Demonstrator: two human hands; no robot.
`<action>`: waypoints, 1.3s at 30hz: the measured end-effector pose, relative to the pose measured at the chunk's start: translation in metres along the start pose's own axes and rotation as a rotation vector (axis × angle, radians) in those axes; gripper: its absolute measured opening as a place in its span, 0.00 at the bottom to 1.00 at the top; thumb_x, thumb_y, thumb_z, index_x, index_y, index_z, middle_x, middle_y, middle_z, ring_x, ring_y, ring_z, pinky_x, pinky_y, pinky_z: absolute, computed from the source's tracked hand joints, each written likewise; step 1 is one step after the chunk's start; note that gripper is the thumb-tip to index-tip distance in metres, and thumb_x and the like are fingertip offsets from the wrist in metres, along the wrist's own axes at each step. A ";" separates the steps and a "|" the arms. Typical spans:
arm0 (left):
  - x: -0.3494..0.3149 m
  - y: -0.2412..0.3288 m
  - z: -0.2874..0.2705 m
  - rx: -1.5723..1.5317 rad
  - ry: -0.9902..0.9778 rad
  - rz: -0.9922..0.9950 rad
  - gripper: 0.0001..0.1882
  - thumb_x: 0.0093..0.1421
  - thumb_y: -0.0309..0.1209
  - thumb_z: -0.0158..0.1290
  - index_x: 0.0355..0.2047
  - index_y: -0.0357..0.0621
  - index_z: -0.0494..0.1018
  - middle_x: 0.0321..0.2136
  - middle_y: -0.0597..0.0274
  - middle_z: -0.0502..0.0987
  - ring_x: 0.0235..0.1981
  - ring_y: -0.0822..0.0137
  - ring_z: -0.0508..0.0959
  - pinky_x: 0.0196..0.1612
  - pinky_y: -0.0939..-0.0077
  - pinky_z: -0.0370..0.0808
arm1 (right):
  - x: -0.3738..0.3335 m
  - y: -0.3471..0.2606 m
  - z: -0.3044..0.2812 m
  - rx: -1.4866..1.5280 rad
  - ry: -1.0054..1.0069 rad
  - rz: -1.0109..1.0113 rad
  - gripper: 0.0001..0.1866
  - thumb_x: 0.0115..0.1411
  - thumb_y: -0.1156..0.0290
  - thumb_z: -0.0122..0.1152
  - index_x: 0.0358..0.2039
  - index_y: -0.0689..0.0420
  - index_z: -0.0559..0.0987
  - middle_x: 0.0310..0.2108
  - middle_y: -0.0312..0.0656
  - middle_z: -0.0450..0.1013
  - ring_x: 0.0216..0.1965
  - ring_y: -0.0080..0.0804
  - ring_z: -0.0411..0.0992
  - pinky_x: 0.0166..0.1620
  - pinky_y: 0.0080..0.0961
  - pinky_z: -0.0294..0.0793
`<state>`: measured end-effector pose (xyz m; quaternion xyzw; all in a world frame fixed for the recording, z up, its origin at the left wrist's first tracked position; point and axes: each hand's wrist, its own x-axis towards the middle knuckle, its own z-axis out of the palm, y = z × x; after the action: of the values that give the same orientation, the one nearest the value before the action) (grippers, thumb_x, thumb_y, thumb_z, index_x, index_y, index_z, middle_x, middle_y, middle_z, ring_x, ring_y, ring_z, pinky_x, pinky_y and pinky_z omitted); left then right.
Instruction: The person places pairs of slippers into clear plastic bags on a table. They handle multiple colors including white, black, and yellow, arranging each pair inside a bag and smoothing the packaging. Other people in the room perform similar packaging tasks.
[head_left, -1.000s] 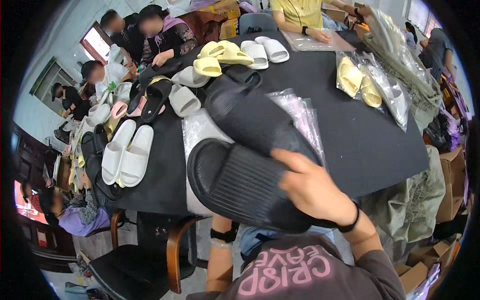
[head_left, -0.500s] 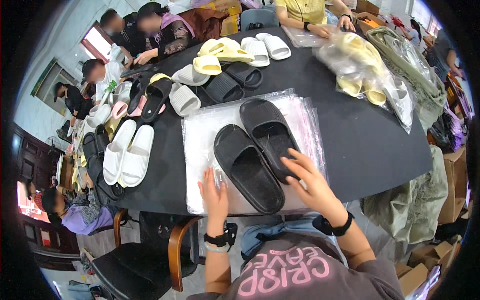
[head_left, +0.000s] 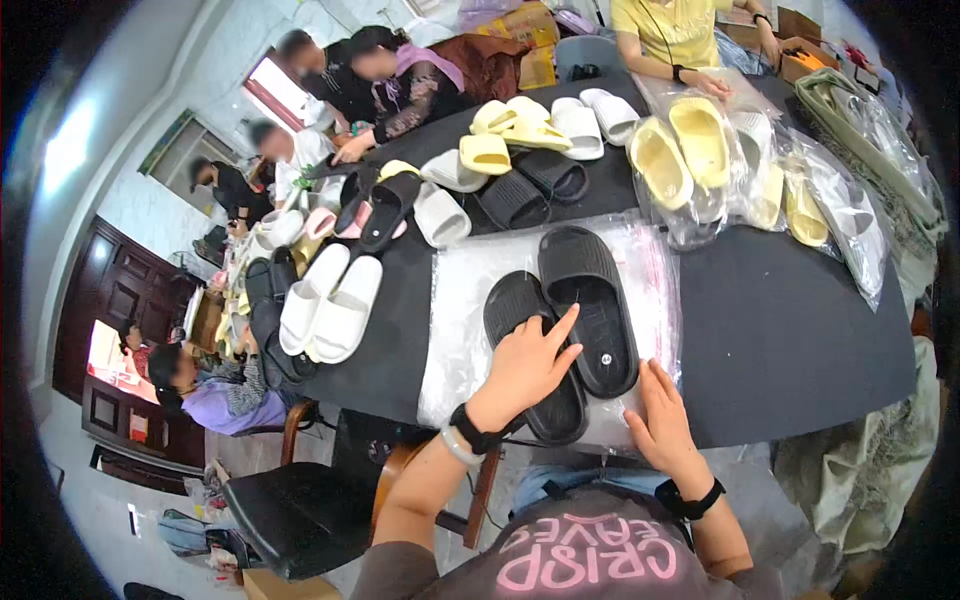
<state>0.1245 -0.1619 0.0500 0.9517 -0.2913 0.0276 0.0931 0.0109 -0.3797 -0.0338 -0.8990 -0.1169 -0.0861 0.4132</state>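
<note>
Two black slide slippers lie side by side, toes pointing away from me, on a stack of clear plastic bags (head_left: 455,330). My left hand (head_left: 528,368) rests across the left slipper (head_left: 558,418), hiding its middle. Its fingers are apart, with the index finger reaching toward the right slipper (head_left: 603,345). A small white round mark shows on the right slipper's insole. Beside that slipper's heel, my right hand (head_left: 662,425) lies over the near edge of the bags with its fingers stretched out, holding nothing.
White slippers (head_left: 345,310) and a mixed row of black, grey and yellow slippers (head_left: 485,155) stand left and behind on the black table (head_left: 790,350). Bagged yellow slippers (head_left: 660,165) lie at back right. Across the table sits a person in yellow (head_left: 670,40). A black chair (head_left: 290,510) stands at left.
My left hand has moved from beside the left slipper onto it. My right hand has drawn back from the right slipper to beside its heel. Bagged yellow slippers have shifted; the view has turned.
</note>
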 end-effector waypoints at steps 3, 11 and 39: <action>0.008 -0.010 0.015 0.094 0.050 -0.022 0.27 0.63 0.42 0.53 0.61 0.48 0.68 0.31 0.50 0.72 0.34 0.48 0.76 0.36 0.56 0.74 | -0.001 0.003 -0.002 -0.001 -0.022 -0.032 0.36 0.60 0.64 0.57 0.65 0.67 0.60 0.62 0.57 0.62 0.67 0.58 0.53 0.66 0.47 0.55; 0.006 -0.080 -0.030 0.172 0.125 -0.108 0.18 0.62 0.40 0.54 0.47 0.41 0.77 0.33 0.45 0.79 0.38 0.46 0.77 0.43 0.53 0.74 | -0.007 0.007 0.005 -0.169 0.014 -0.081 0.34 0.59 0.61 0.60 0.63 0.61 0.65 0.63 0.47 0.63 0.67 0.53 0.54 0.64 0.48 0.58; -0.103 -0.179 0.012 -0.997 0.030 -0.520 0.35 0.73 0.43 0.43 0.71 0.35 0.45 0.70 0.52 0.51 0.70 0.61 0.53 0.70 0.68 0.50 | 0.007 0.007 -0.042 0.081 0.276 0.142 0.38 0.63 0.64 0.58 0.68 0.66 0.55 0.69 0.60 0.50 0.70 0.55 0.49 0.70 0.43 0.48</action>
<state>0.1398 0.0378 -0.0018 0.8326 -0.0237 -0.1239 0.5393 0.0168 -0.4157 -0.0099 -0.8672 0.0017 -0.1746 0.4662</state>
